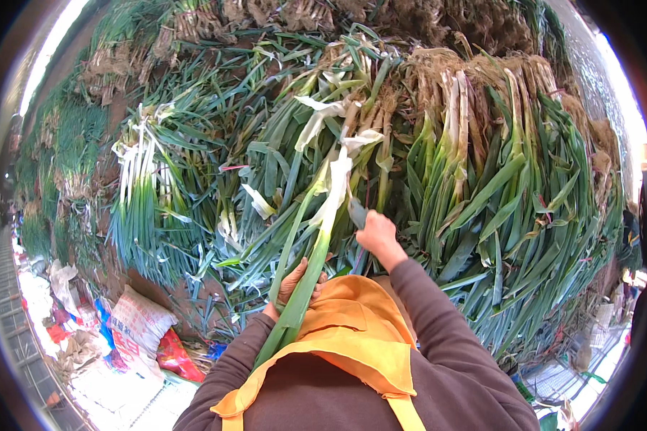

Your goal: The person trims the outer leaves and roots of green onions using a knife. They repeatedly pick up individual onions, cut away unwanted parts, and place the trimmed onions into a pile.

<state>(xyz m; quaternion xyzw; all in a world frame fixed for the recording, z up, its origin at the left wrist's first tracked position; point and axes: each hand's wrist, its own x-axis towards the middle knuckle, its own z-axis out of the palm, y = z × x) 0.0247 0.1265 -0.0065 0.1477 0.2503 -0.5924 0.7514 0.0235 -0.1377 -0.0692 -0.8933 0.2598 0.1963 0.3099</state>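
A thick scallion or leek [329, 226] lies across the middle, its white end pointing away from me and its green leaves running down past the yellow apron. My left hand [289, 281] grips it by the green part, with my fingers partly hidden behind the leaves. My right hand [380, 236] is closed around a small knife [357, 213], whose grey blade is beside the white shank; I cannot tell whether it touches. Peeled pale outer leaves [318, 121] hang around the upper end of the stalk.
Untrimmed leeks with brown roots [458, 118] are piled at the right. A bundle with cleaned white ends [143, 172] rests at the left among loose green leaves. Farther left are more bunches [75, 161]. Near the lower left sits a printed woven sack [137, 328].
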